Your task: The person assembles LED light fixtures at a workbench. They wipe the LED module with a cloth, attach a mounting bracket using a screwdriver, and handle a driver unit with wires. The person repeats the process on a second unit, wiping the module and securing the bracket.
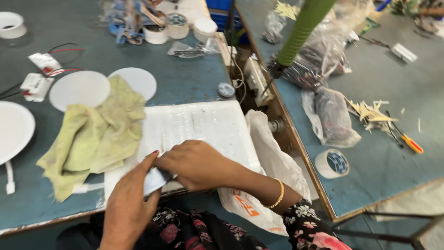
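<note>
A: Quick status, hands?

B: Both at the near edge of the white foam sheet (194,125). Left hand (129,203) and right hand (199,164) meet on a small grey-white flat piece (155,180). Left thumb and fingers pinch its near side; right hand's fingers are curled over the far end, pressing it down. Can't tell exactly what the piece is, mostly covered.

A: Where's that w.r.t. the sheet?

B: Right on the sheet's front edge, partly overhanging toward the lap.

A: Other stuff?

B: Yellow-green cloth (97,139) just left of the sheet, overlapping its left edge. Two white discs (78,89) beyond the cloth, further left. White plastic bag (273,162) hangs off the sheet's right side. Tape roll (332,163) well right of the sheet, on the other bench. Small round grey cap (226,90) just past the sheet's far right corner.

A: Risks?

B: My guess: piece sits at the edge, so if either pinch slackens it could drop into the lap or to the floor. Cloth's close, could snag it or get dragged. Right hand hides the piece, so fingers working blind might slip. Foam's soft too, hard pressing could dent it and tilt the piece.
</note>
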